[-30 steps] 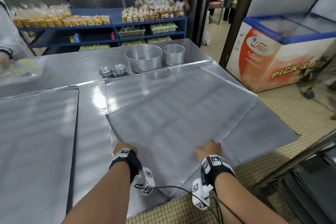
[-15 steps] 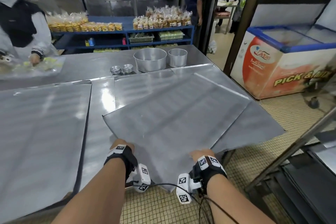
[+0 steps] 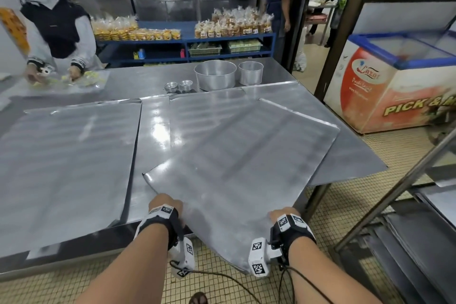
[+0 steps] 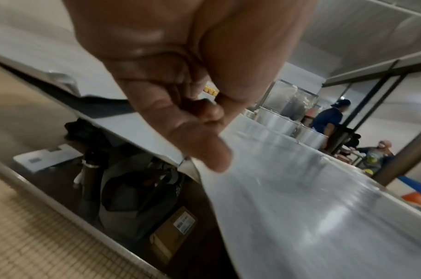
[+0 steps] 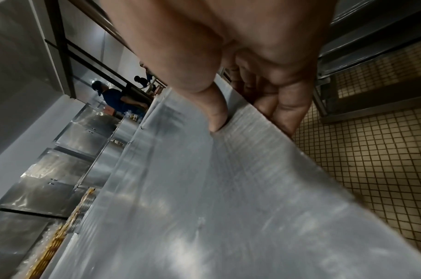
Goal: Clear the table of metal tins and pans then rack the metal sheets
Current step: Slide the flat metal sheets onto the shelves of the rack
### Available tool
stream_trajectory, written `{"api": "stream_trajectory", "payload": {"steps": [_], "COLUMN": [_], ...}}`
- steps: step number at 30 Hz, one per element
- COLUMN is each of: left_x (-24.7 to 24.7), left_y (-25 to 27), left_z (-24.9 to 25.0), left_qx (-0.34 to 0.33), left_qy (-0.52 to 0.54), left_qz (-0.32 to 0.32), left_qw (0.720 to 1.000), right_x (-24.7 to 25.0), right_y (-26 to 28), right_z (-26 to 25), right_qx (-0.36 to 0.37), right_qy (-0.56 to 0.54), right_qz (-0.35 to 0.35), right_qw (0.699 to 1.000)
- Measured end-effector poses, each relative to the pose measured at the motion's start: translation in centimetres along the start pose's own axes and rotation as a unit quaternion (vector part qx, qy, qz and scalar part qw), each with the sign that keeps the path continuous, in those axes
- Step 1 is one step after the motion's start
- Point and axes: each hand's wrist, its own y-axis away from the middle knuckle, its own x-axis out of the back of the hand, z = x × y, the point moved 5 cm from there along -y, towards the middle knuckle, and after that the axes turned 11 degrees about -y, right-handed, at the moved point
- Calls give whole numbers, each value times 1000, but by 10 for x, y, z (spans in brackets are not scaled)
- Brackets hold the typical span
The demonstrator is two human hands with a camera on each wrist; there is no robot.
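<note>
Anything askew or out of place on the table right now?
The metal sheet both hands grip sits skewed, its near corner overhanging the table edge. The big pan, smaller pan and small tins remain uncleared.

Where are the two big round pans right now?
In the head view, the two round pans stand side by side at the table's far edge, right of the small tins, before the blue shelves.

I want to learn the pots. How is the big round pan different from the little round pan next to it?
The big round pan is wider than the little round pan. The big round pan sits to the left, nearer the small tins; the little round pan sits to the right, nearer the table's edge. Both are silver metal, upright, open-topped and look empty.
</note>
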Motion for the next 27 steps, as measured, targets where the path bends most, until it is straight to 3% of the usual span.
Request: {"api": "stream_trajectory", "payload": {"steps": [3,7,13,19,21,23,24,25,27], "left_x": [18,23,11,9,8,5,8,6,-3], "left_y": [-3,-28,-88,-151,-166,-175,-175,-180,-197], "left_z": [9,35,79,105,108,113,114,115,117], "left_qx": [9,-30,-77,-77,-77,-81,-76,-72,-58], "left_qy": [-23,-53,-90,-120,-135,-145,-139,-127,-93], "left_qz": [16,22,-22,-25,-33,-38,-34,-32,-66], "left_qw": [1000,998,993,989,987,985,987,989,992], "right_x": [-3,3,23,23,20,14,7,-1,-12], "right_y": [-2,10,36,28,17,7,3,0,-3], "right_z": [10,14,14,3,2,3,5,10,13], "right_qx": [10,18,-73,-221,-263,-304,-333,-360,-388], "right_qy": [44,61,-73,-193,-258,-351,-398,-466,-549], "right_qz": [-8,-13,23,74,103,144,164,201,241], "right_qw": [999,998,994,953,924,874,839,783,701]}}
